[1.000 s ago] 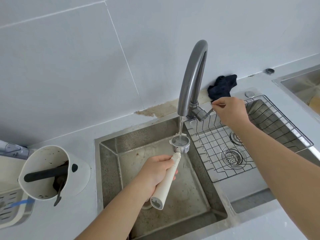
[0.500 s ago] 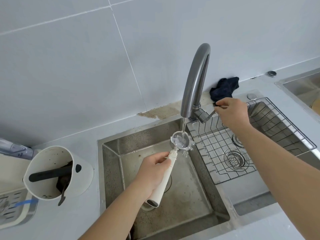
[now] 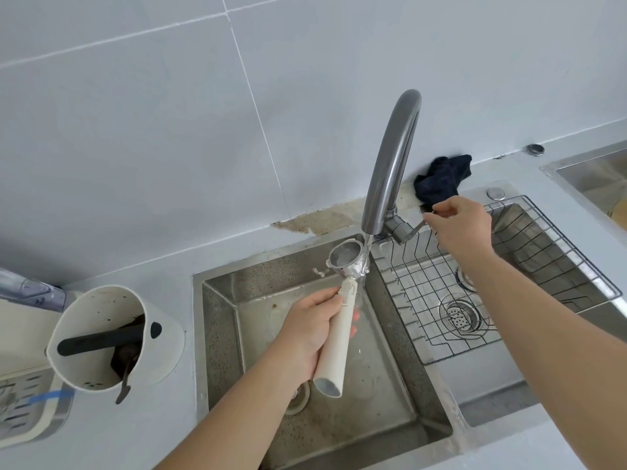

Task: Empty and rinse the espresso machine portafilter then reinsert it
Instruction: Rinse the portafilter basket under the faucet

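My left hand [image 3: 310, 329] grips the cream handle of the portafilter [image 3: 336, 337] over the left sink basin [image 3: 400, 415]. Its metal basket [image 3: 346, 259] is tilted up towards me, just left of the water stream falling from the grey tap [image 3: 390, 157]; water runs down the basket's right side. My right hand [image 3: 458, 222] pinches the tap's small lever [image 3: 419, 227] behind the spout. The espresso machine [image 3: 23, 395] shows only as a drip tray and a corner at the far left edge.
A white knock box [image 3: 159, 361] with a black bar and dark grounds stands on the counter left of the sink. A wire rack [image 3: 509, 300] fills the right basin. A dark cloth [image 3: 441, 179] lies behind the tap. Another sink [image 3: 593, 178] is at far right.
The portafilter has tilted and shifted left, so the stream now hits the basket's right side instead of falling into it. My right hand stays on the tap lever.
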Motion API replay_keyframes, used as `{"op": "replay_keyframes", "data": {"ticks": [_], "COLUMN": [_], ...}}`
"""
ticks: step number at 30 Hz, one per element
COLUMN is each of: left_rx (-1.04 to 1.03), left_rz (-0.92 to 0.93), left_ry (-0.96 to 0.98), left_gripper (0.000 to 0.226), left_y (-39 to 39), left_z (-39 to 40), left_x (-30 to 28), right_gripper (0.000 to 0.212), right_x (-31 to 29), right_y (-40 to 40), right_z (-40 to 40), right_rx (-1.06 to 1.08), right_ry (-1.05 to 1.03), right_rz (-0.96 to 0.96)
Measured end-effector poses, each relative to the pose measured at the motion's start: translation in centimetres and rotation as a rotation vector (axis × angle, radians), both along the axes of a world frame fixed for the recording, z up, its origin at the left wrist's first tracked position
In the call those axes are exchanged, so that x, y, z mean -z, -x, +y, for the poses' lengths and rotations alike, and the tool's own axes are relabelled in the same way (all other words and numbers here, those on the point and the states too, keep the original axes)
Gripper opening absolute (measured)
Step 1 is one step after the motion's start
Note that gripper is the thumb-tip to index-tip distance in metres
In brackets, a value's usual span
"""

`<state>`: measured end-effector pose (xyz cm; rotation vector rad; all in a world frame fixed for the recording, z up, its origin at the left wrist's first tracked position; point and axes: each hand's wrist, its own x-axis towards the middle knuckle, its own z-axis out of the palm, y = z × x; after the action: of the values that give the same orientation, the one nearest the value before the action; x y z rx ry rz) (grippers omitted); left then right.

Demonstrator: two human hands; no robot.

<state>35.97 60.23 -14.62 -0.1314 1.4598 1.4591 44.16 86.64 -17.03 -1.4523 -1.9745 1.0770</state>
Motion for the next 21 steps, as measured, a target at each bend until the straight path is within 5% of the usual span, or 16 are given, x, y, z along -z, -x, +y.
{"op": "replay_keyframes", "data": {"ticks": [21], "left_rx": [0.036], "left_rz": [-0.17], "left_ry": [0.154], "left_gripper": [0.027], "left_y": [1.1], "left_z": [6.4], "left_x": [1.3], "right_gripper": [0.017], "right_x": [0.0], "right_y": [0.1], "right_z": [0.6], "right_rx": [-0.058], "right_ry": [-0.052], "right_rz": [-0.063]}}
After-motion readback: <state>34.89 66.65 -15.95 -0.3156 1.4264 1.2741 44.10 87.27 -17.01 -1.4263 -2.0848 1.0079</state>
